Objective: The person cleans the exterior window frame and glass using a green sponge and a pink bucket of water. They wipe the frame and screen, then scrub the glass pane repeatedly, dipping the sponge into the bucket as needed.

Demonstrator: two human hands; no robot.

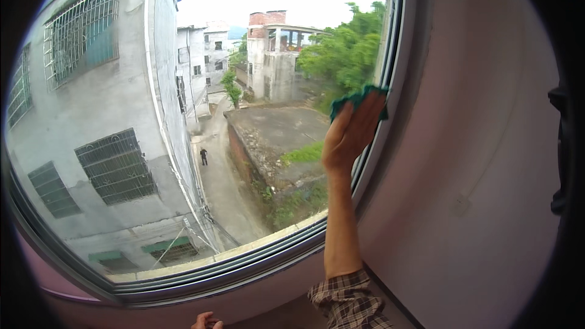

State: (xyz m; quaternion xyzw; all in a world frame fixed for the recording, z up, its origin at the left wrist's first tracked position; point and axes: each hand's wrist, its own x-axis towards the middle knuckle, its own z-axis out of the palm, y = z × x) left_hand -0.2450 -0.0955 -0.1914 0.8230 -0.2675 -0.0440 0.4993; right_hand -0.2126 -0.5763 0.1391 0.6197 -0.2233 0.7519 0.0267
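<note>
My right hand [349, 132], at the end of an arm in a rolled-up plaid sleeve, is raised to the right side of a large window. Its fingers lie flat over a green cloth [337, 106], pressing it near the window's right frame [394, 55]. The cloth's crumpled edges show around the fingers. Low in the picture, below the window's bottom frame [219, 278], part of my left hand [207, 321] shows with bent fingers. Nothing is seen in it, but most of this hand is cut off by the picture's edge.
A pale wall [475, 146] adjoins the window on the right, with a dark object [560, 151] at the far right. Outside are a grey building [123, 96] with barred windows, a lane [228, 183] with a person walking, a flat roof and trees.
</note>
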